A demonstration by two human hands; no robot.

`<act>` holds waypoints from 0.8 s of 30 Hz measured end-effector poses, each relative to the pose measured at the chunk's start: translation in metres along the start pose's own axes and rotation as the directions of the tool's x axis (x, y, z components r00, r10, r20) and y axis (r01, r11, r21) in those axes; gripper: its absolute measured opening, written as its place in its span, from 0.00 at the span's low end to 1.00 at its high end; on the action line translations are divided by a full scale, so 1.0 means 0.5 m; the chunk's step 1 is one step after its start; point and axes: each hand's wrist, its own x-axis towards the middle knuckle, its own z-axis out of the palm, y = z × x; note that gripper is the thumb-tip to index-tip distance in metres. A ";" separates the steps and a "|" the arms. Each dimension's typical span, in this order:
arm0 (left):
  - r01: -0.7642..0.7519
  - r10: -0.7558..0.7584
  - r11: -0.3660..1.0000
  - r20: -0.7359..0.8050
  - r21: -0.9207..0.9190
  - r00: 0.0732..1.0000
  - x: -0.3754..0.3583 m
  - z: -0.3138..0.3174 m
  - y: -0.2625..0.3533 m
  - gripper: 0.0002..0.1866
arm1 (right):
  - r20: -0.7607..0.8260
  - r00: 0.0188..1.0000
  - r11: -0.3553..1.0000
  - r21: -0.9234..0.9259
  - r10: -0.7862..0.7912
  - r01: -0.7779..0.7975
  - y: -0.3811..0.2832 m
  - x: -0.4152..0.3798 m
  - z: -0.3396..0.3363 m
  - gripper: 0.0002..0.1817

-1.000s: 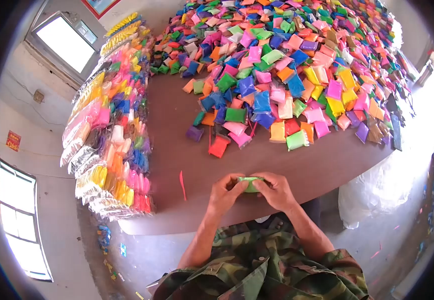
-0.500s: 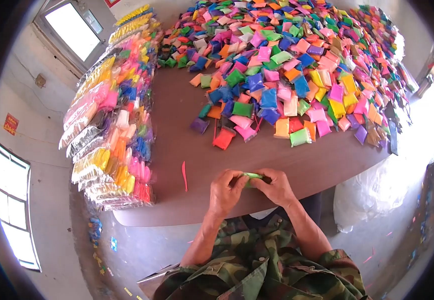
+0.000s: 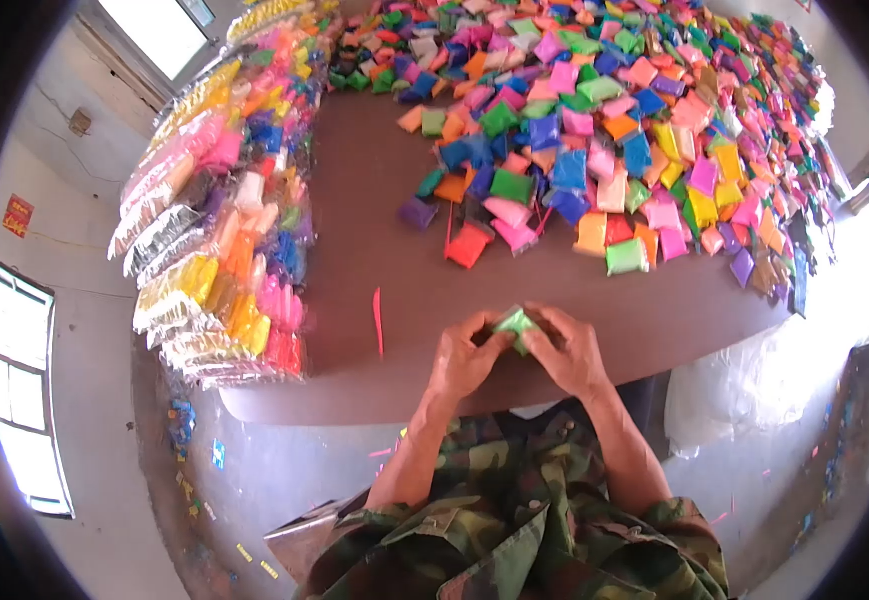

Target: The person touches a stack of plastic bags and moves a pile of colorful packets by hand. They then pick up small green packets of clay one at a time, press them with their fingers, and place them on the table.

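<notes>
Pinching a small green packet [image 3: 515,322] between both sets of fingertips, I am keeping my left hand [image 3: 467,355] and right hand [image 3: 572,352] clamped on it above the brown table's [image 3: 375,240] near edge, clear of the heaped colourful packets [image 3: 605,130].

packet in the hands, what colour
Light green packet, seen in the head view, pinched between both hands.

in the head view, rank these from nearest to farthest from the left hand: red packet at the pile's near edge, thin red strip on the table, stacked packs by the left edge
1. thin red strip, just left of the left hand.
2. red packet, up ahead at the pile's near edge.
3. stacked packs, far left along the table edge.
</notes>
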 end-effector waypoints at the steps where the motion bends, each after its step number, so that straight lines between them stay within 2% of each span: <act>1: 0.017 -0.017 1.000 0.009 0.003 1.000 -0.003 -0.004 0.011 0.12 | 0.015 0.999 0.998 -0.039 -0.043 0.044 0.002 0.000 -0.001 0.14; 2: 0.033 -0.033 0.999 0.022 0.005 0.999 -0.007 -0.005 0.016 0.12 | 0.068 0.997 0.995 -0.095 0.032 -0.026 -0.007 -0.002 -0.011 0.13; 5: 0.066 -0.065 0.998 0.041 -0.023 0.997 -0.011 0.000 0.013 0.11 | 0.032 0.998 0.995 -0.078 0.057 -0.054 0.022 -0.012 -0.012 0.11; 6: 0.049 -0.044 0.975 0.029 -0.218 0.999 -0.013 0.009 0.027 0.11 | -0.007 1.000 0.997 -0.069 0.019 -0.019 0.014 -0.010 -0.004 0.11; 9: 0.073 -0.068 0.974 0.030 -0.216 0.997 -0.002 0.010 0.014 0.09 | -0.020 1.000 0.994 -0.111 0.006 -0.008 0.014 -0.012 -0.001 0.12; 12: -0.027 0.029 0.987 0.010 -0.158 1.000 -0.002 0.013 0.003 0.08 | 0.046 0.990 0.978 -0.166 0.135 -0.126 0.002 -0.011 -0.009 0.13; 15: -0.045 0.045 0.995 -0.002 -0.086 0.999 -0.008 0.014 -0.002 0.08 | -0.022 1.000 0.995 -0.096 0.008 -0.010 -0.004 -0.008 0.008 0.15; 18: -0.069 0.069 0.995 -0.002 -0.066 0.998 -0.012 0.017 -0.011 0.09 | 0.059 0.997 0.994 -0.097 0.047 -0.041 0.014 -0.009 -0.004 0.14; 21: -0.016 0.017 0.997 0.008 -0.070 1.000 -0.010 0.015 -0.005 0.11 | 0.020 1.000 0.999 -0.030 -0.012 0.012 0.028 -0.010 -0.004 0.13; 24: 0.046 -0.062 0.961 -0.049 -0.273 0.997 -0.012 0.031 0.035 0.12 | -0.051 0.997 0.997 0.046 0.060 -0.057 0.014 -0.013 -0.012 0.11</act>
